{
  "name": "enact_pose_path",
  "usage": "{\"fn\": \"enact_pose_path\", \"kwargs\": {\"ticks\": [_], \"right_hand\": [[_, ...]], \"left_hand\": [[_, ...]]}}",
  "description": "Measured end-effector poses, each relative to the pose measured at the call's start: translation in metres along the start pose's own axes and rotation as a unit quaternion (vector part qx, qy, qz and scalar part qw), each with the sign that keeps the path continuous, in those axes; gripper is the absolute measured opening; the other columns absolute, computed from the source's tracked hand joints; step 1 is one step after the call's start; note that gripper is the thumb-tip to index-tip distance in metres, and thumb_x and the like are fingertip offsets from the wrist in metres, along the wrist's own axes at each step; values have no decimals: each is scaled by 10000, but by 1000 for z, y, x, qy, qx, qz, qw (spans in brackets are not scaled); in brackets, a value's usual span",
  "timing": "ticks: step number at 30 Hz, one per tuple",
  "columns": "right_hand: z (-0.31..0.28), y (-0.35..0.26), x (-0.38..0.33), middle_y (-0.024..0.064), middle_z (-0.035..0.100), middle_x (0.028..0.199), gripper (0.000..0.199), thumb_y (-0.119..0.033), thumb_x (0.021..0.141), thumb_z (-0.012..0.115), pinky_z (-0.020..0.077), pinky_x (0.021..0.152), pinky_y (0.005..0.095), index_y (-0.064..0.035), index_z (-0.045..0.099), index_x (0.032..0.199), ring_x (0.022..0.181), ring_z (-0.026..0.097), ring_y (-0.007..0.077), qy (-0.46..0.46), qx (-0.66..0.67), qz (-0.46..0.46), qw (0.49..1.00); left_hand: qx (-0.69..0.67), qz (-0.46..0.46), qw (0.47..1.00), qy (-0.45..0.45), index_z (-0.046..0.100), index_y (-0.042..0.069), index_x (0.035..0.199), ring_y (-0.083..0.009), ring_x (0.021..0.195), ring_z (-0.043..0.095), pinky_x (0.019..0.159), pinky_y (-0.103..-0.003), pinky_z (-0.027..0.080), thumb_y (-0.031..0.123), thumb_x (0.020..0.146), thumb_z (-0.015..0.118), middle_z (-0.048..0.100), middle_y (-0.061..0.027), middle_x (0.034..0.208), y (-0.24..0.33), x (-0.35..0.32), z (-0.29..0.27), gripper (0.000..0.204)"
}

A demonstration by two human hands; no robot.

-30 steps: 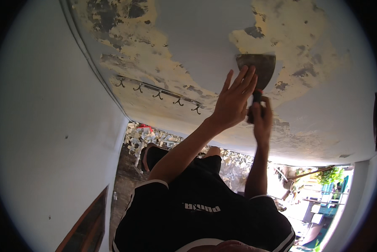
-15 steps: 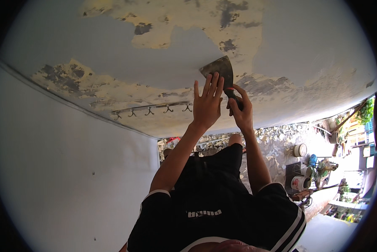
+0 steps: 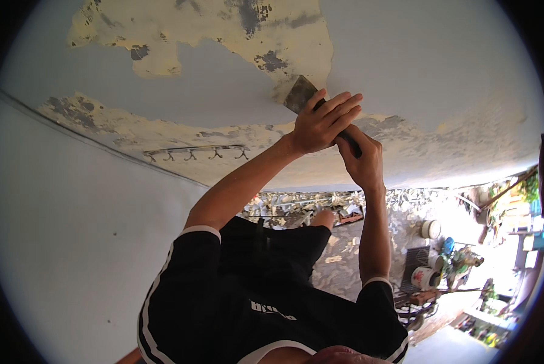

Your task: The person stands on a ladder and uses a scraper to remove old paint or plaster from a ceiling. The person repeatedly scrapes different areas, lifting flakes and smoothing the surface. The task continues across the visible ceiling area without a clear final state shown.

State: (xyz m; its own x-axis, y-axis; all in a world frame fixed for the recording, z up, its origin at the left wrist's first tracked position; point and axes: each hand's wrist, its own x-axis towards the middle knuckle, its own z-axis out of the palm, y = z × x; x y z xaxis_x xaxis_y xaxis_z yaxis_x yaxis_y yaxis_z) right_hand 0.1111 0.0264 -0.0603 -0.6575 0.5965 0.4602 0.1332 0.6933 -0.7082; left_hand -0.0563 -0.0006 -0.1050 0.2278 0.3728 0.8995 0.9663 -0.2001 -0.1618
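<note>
A wide-bladed paint scraper (image 3: 300, 94) lies against the wall (image 3: 223, 73), its dark blade at the edge of a bared cream patch. My right hand (image 3: 364, 159) is closed around the scraper's dark handle, lower and to the right of the blade. Across the handle and the base of the blade lies my left hand (image 3: 324, 124), its fingers stretched out toward the right, covering much of the tool. Grey-blue paint borders rough cream and dark patches around the blade.
A rail of metal hooks (image 3: 190, 154) is fixed to the wall at the left. Paint flakes (image 3: 284, 203) litter the floor along its foot. White buckets (image 3: 425, 278), a dark crate (image 3: 415, 262) and plants stand at the right. A plain side wall (image 3: 102, 242) rises on the left.
My left hand has turned from fingers pointing up on the blade to lying rightward across the handle. The scraper has tilted further left. The whole view has shifted.
</note>
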Motion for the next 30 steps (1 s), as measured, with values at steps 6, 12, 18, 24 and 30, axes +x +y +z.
{"fn": "enact_pose_path", "kwargs": {"ticks": [6, 12, 18, 24, 30], "right_hand": [[-19, -21, 21, 119, 659, 768, 307, -15, 851, 693, 491, 590, 380, -41, 676, 1156, 603, 622, 273, -91, -7, -45, 995], [-37, -18, 16, 158, 692, 848, 404, 26, 840, 685, 514, 621, 377, 1, 656, 1243, 684, 672, 246, -110, 63, -6, 992], [-21, -45, 44, 121, 721, 843, 237, 17, 843, 727, 500, 565, 291, -5, 719, 1079, 640, 677, 162, -71, 32, -16, 997], [-38, -43, 37, 117, 731, 857, 201, 10, 841, 738, 544, 610, 303, -21, 726, 1040, 693, 716, 201, -61, 16, 18, 998], [26, -57, 66, 135, 725, 828, 230, -5, 829, 765, 527, 631, 286, 9, 713, 1053, 679, 689, 151, -128, 3, -66, 990]], "left_hand": [[81, -65, 987, 124, 682, 193, 1267, -84, 874, 569, 1178, -431, 252, 290, 956, 644, 570, 82, 758, -4, 4, 6, 328], [55, -26, 995, 83, 741, 185, 1111, -96, 740, 508, 1017, -390, 338, 241, 925, 659, 484, 86, 664, -4, 27, -18, 211], [121, -27, 985, 122, 736, 199, 931, -83, 628, 413, 802, -358, 294, 451, 958, 601, 437, 98, 616, -27, 31, -24, 287], [119, -24, 985, 122, 679, 196, 862, -70, 642, 478, 842, -310, 359, 279, 852, 643, 562, 108, 746, -12, 41, -18, 91], [184, -111, 972, 90, 711, 225, 913, -102, 678, 485, 895, -419, 355, 418, 953, 594, 544, 93, 758, -52, -3, -53, 229]]}}
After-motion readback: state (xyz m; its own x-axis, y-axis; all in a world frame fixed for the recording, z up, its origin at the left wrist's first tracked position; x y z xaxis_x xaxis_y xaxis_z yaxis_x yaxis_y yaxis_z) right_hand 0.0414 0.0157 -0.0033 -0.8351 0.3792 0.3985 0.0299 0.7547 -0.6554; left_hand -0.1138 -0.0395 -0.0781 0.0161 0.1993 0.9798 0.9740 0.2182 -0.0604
